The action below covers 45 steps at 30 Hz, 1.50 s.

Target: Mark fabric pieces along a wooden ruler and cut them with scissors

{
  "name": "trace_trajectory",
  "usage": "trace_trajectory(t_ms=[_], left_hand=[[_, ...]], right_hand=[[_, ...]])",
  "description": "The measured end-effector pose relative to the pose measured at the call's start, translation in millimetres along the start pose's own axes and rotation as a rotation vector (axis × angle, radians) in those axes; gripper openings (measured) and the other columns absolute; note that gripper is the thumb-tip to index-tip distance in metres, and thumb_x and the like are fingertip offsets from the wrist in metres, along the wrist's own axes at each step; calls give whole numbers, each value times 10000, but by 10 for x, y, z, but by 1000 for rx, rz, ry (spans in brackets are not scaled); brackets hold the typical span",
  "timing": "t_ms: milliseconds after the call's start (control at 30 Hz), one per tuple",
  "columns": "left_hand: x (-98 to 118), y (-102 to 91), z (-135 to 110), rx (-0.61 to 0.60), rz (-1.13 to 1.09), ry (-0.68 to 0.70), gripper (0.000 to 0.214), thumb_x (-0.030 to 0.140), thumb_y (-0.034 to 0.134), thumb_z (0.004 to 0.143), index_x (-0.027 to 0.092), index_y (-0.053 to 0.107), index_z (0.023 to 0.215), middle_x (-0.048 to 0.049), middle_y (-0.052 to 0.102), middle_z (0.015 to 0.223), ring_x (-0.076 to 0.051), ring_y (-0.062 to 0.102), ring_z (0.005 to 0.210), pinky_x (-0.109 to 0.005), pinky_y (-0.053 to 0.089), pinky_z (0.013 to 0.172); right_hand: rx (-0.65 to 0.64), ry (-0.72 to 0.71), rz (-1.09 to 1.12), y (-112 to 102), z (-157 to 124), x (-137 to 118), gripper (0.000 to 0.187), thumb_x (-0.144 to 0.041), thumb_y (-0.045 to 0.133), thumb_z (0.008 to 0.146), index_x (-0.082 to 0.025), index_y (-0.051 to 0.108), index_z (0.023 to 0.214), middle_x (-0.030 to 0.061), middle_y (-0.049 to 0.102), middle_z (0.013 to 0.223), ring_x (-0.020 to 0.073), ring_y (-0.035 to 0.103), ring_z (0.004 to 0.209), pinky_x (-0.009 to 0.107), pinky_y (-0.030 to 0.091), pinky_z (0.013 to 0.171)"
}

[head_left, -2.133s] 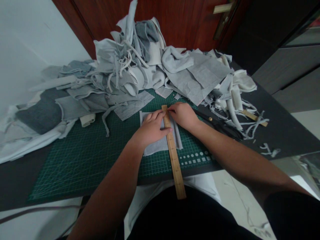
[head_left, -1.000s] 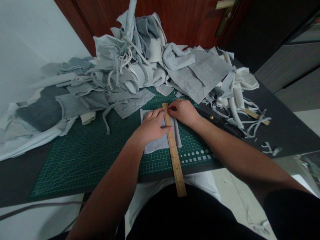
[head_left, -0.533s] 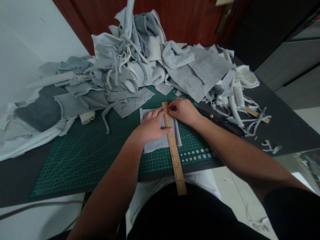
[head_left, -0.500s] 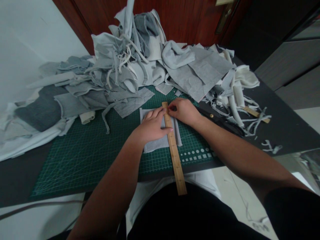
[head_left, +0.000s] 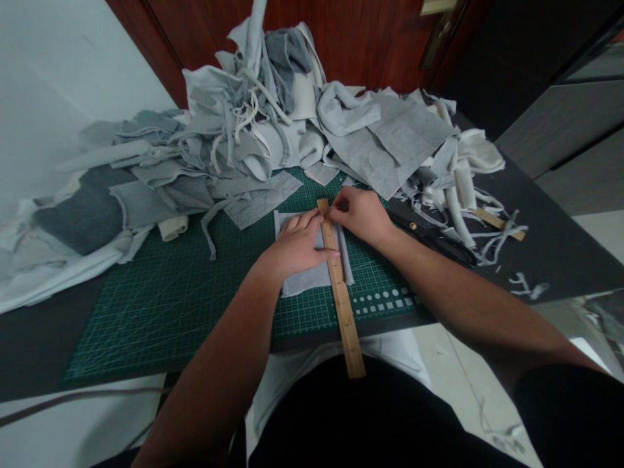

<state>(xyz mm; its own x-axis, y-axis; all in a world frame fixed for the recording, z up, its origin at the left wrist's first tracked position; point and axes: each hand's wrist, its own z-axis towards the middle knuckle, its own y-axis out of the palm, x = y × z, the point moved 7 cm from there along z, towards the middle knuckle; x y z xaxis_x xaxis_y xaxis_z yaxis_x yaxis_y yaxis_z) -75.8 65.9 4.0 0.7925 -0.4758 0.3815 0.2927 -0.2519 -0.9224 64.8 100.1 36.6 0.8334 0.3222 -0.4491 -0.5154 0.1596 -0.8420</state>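
A piece of light grey fabric [head_left: 306, 281] lies on the green cutting mat [head_left: 195, 292]. Across it runs a wooden ruler [head_left: 346, 315], its near end reaching past the table edge towards my body. My left hand [head_left: 299, 246] lies flat on the fabric with fingers stretched out, its fingertips and thumb touching the ruler. Beside the ruler's far end, my right hand [head_left: 361, 213] is closed in a pinch at the fabric's right side. What its fingers hold, if anything, is hidden.
A large heap of grey and white fabric scraps [head_left: 273, 130] covers the back of the table. Black scissors [head_left: 433, 239] lie right of my right hand, near thin offcuts and another wooden strip [head_left: 497, 223]. A brown door [head_left: 370, 39] stands behind.
Both hands keep nearly the same place on the ruler and fabric. My right hand has shifted very slightly, its knuckles a little higher. The whole view has moved slightly.
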Motion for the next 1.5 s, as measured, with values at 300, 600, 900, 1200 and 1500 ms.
trace_trajectory(t_ms=[300, 600, 900, 1200, 1500], left_hand=[[26, -15, -8, -16, 21, -16, 910, 556, 692, 865, 119, 349, 1586, -180, 307, 1706, -366, 296, 1555, -487, 283, 1267], [6, -3, 0, -9, 12, -6, 904, 585, 675, 866, 175, 335, 1596, -163, 302, 1711, -362, 292, 1562, -494, 282, 1265], [26, -9, -5, -27, 41, -29, 935, 584, 662, 878, 116, 317, 1610, -174, 300, 1712, -355, 277, 1568, -448, 255, 1284], [37, -22, -13, -25, 30, -27, 921, 591, 661, 866, 151, 326, 1602, -155, 307, 1711, -352, 291, 1562, -454, 270, 1277], [34, -13, -8, -18, 33, -2, 895, 592, 642, 877, 154, 333, 1594, -164, 298, 1715, -347, 284, 1568, -463, 264, 1274]], right_hand=[[-30, -11, 86, 43, 4, -4, 224, -179, 673, 901, -147, 767, 1102, 64, 798, 925, 199, 720, 819, 287, 487, 752], [-68, -11, 43, 84, 9, 2, 236, -206, 643, 930, -154, 790, 1107, 90, 809, 994, 223, 727, 877, 316, 498, 783], [-102, -93, -96, 162, 56, -26, 208, -210, 627, 935, -126, 806, 1000, 125, 777, 988, 244, 694, 921, 323, 481, 816], [-118, -94, -85, 144, 44, -29, 266, -166, 579, 959, -121, 814, 1073, 133, 786, 1057, 252, 701, 978, 341, 491, 894], [-84, -41, -67, 117, 52, 46, 236, -228, 638, 940, -148, 842, 1028, 117, 793, 1003, 250, 709, 920, 352, 506, 839]])
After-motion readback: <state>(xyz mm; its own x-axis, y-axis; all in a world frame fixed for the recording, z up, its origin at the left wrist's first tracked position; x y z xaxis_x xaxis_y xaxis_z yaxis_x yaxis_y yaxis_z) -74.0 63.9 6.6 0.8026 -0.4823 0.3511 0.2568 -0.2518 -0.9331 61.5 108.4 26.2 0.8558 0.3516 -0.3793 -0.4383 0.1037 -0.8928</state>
